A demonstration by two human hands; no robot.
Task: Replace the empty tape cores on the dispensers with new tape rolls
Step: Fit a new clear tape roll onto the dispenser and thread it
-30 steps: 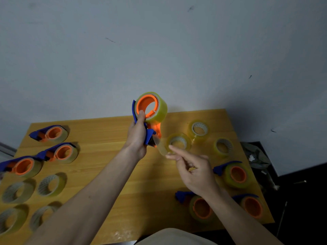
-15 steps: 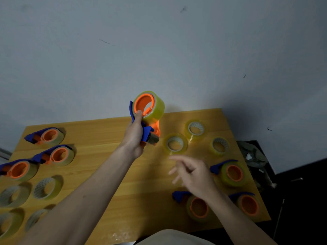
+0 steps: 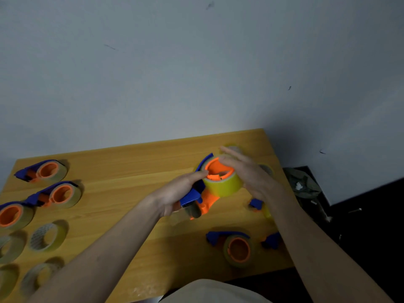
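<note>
Just right of frame centre, the left hand (image 3: 175,195) grips the blue handle of a blue-and-orange plastic tape dispenser (image 3: 196,199), fingers curled round it and the thumb extended toward the orange hub. The right hand (image 3: 249,173) lies against the far side of the yellow-tinted clear tape roll (image 3: 223,182) mounted on that hub, fingers straight and close together, pressing rather than gripping. The dispenser is held just above the orange-brown wooden table (image 3: 131,171), hub face turned up toward the camera.

Step in hand, as judged: seating a new roll fully onto the hub of this dispenser. The roll appears nearly flush with the hub rim.

At the left edge of the frame, three dispensers carrying rolls (image 3: 50,171) lie in a column; below them lie several loose tape rings (image 3: 47,237), whether new rolls or spent cores cannot be told. At lower right, another dispenser (image 3: 237,248) rests on the table, with further blue parts partly hidden behind the right forearm.

Next move, as judged: confirm that the roll sits square on the hub, then feed the free tape end toward the cutter. This calls for a steady left-hand hold and a fingertip pinch from the right hand. The tape end is not discernible here.
</note>
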